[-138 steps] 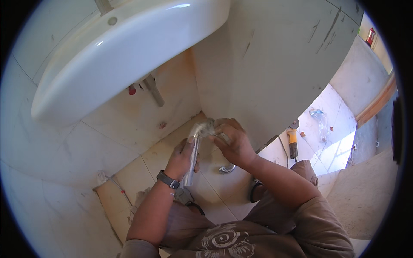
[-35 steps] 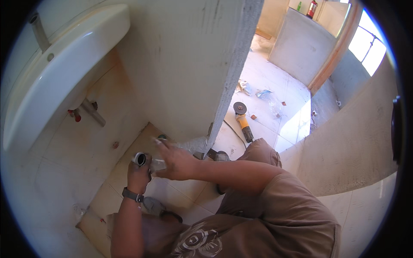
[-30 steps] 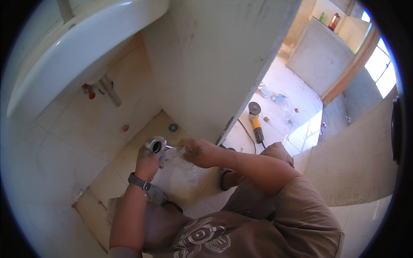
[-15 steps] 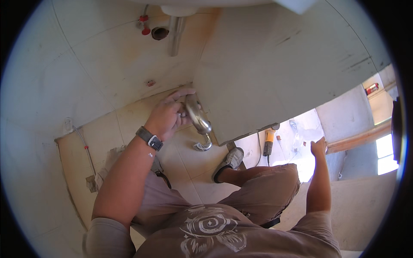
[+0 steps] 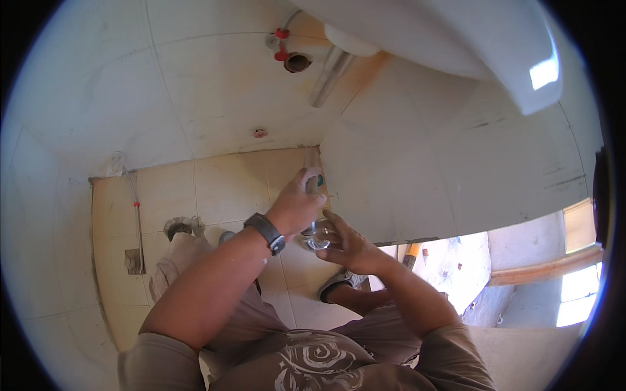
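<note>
while my left grip (image 5: 295, 204) is wrapped around a shiny metal pipe (image 5: 312, 185), the tube points away from me, its upper end blurred against the floor (image 5: 229, 189) near the corner of the walls. my right grip (image 5: 353, 250) is loose, fingers parted and bent around the pipe's lower end; i can't tell whether they touch it. between those fingers shows a bright, curved piece (image 5: 317, 244), and whether it lies on the floor or meets my fingertips is too unclear to say. a dark-strapped watch (image 5: 266, 234) sits on my left wrist. beyond the pipe, a straight drain tube (image 5: 331, 77) slants down beneath the white basin (image 5: 443, 32), with a round wall opening (image 5: 297, 62) and a red-capped fitting (image 5: 282, 53) to its left. off to my right, past the wall's lower edge, part of a yellow tool (image 5: 411, 253) shows.
</note>
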A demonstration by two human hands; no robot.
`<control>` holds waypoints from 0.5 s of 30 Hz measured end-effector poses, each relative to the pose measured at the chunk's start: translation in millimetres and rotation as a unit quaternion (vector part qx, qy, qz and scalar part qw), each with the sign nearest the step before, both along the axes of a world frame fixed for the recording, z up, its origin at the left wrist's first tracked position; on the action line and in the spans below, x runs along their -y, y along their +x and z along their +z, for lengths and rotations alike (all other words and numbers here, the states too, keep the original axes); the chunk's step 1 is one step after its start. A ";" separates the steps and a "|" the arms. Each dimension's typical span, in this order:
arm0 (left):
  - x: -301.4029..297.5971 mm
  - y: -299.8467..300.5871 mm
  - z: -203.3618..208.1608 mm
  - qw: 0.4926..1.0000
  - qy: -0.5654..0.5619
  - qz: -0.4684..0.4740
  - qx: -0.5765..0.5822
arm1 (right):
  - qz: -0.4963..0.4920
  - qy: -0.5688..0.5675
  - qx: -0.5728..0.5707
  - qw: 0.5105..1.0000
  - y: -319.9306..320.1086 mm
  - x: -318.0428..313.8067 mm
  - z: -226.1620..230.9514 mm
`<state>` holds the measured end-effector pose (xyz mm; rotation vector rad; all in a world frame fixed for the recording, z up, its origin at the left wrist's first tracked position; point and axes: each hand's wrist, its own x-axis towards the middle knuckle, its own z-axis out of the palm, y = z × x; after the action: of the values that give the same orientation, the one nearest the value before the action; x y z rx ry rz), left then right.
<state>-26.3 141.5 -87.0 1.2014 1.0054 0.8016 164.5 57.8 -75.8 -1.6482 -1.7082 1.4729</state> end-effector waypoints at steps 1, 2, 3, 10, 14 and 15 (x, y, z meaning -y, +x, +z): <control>3.4 5.5 -5.1 0.999 -0.025 0.000 0.027 | -0.021 0.013 -0.021 0.999 -12.5 -9.9 -12.3; 6.2 11.2 -9.0 0.997 -0.053 0.003 0.048 | -0.043 0.026 -0.041 0.998 -19.5 -17.2 -24.6; 7.7 14.1 -11.5 0.993 -0.106 0.000 0.060 | -0.070 0.076 -0.019 0.994 -22.2 -23.1 -37.7; 8.1 -19.5 -3.3 0.853 0.172 -0.287 -0.401 | -0.158 0.054 0.216 0.962 40.6 -99.2 -162.2; 14.1 -29.3 0.5 0.828 0.130 -0.354 -0.415 | -0.169 0.116 0.296 0.933 74.0 -141.1 -224.2; 15.5 -30.3 0.9 0.828 0.137 -0.355 -0.412 | -0.168 0.120 0.301 0.931 77.3 -152.2 -237.0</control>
<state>-56.7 126.0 -86.2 2.0856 0.9916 -0.2322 241.8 210.0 -312.7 -2.2510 -1.6718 0.6011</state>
